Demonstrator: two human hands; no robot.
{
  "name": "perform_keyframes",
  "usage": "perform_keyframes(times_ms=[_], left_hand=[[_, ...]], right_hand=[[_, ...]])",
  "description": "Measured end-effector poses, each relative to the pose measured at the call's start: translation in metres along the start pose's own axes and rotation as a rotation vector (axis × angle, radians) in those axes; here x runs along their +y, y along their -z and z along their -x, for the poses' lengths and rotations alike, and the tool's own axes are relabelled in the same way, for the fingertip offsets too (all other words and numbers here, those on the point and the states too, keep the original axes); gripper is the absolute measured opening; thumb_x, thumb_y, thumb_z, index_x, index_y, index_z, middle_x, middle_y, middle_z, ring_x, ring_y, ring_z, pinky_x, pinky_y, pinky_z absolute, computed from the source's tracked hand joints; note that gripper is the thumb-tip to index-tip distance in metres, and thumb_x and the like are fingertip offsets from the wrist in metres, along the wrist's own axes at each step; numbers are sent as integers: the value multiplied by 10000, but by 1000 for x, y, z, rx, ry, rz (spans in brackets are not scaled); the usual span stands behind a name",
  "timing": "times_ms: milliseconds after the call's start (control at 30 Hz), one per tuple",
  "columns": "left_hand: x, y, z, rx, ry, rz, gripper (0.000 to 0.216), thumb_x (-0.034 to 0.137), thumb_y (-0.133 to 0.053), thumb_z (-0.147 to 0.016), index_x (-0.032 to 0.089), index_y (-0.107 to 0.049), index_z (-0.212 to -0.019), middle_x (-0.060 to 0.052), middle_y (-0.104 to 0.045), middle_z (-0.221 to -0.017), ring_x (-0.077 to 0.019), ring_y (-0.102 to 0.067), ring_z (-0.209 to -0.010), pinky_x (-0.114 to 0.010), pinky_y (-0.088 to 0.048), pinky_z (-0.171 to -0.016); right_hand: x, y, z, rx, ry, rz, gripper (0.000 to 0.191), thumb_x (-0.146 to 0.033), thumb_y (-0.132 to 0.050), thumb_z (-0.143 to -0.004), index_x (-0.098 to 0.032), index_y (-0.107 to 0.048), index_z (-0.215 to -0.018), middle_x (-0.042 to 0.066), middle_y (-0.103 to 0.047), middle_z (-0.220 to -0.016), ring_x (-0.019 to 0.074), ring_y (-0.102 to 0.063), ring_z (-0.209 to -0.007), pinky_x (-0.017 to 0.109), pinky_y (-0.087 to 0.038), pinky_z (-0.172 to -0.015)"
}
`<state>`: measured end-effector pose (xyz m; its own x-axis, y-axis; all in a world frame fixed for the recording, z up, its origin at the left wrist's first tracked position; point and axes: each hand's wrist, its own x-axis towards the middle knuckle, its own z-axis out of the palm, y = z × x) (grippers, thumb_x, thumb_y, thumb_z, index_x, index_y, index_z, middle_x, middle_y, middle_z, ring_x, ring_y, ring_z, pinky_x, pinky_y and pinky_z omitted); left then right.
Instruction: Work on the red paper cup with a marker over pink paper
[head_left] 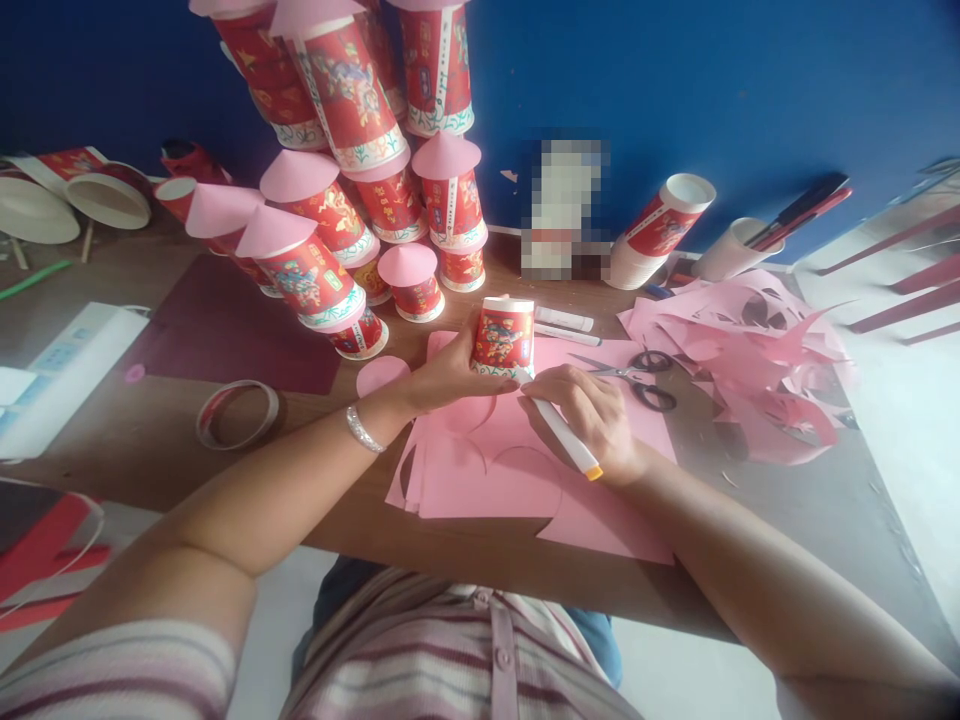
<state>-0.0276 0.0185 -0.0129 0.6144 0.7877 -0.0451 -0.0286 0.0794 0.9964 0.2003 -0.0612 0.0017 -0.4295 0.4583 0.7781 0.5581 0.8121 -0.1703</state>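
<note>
My left hand is closed around a paper cup with a red printed band and green marks along its white lower edge. In my right hand is a white marker with a yellow end, its tip at the cup's lower edge. Beneath both hands lie pink paper sheets with curved lines drawn on them. A pair of scissors rests on the pink paper to the right of my right hand. Two capped markers lie just behind the cup.
Stacked red cups with pink cone tops stand at the back left. Pink paper scraps heap at the right, near a cup of pens and a stack of cups. A tape roll lies at the left.
</note>
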Motion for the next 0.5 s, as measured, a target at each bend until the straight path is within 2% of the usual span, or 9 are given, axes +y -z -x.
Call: perform_keyframes(times_ms=[267, 500], left_hand=[[1, 0, 0, 9, -1, 6, 892, 589, -1081, -756, 235, -610, -1426, -118, -754, -1332, -389, -757, -1316, -562, -650, -1142], [5, 0, 1, 28, 36, 18, 871, 589, -1084, -743, 218, -623, -1383, -97, -771, -1271, -361, -758, -1271, -517, -634, -1120]], right_hand=[[-1, -1, -1, 39, 5, 23, 206, -65, -683, -1110, -239, -661, -1218, 2, -779, -909, 162, -751, -733, 288, -549, -609], [1, -4, 0, 90, 12, 47, 191, -62, -686, -1111, -234, -671, -1193, 1, -763, -881, 161, -724, -698, 294, -577, -621]])
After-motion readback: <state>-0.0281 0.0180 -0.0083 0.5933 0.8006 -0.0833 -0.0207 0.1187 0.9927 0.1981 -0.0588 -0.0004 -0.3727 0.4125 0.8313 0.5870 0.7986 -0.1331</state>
